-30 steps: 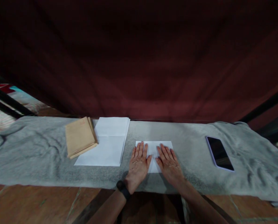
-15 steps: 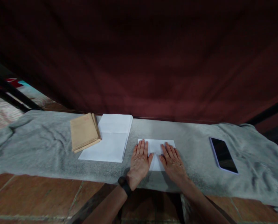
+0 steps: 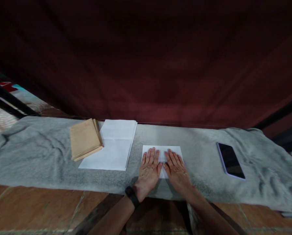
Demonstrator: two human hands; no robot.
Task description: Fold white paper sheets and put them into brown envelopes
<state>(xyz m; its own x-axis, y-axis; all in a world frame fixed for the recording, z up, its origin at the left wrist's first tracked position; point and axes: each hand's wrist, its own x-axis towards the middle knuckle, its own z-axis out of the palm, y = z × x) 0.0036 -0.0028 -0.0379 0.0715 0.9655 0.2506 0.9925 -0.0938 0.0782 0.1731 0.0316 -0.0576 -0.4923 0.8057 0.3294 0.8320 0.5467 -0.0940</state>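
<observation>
A small white sheet of paper, possibly folded, lies on the grey cloth in front of me. My left hand rests flat on its left part, fingers pointing away from me, a dark band on the wrist. On the right part of the paper my right hand is pressed flat too, its fingers stretched out. The two thumbs nearly meet over the middle. Much of the paper is hidden under the palms.
A stack of larger white sheets lies to the left, partly under brown paper envelopes. A phone with a purple edge lies at right. Grey cloth covers the bench; a dark red curtain hangs behind.
My hands have come closer together on the paper, the thumbs now almost touching. The whole view has shifted slightly.
</observation>
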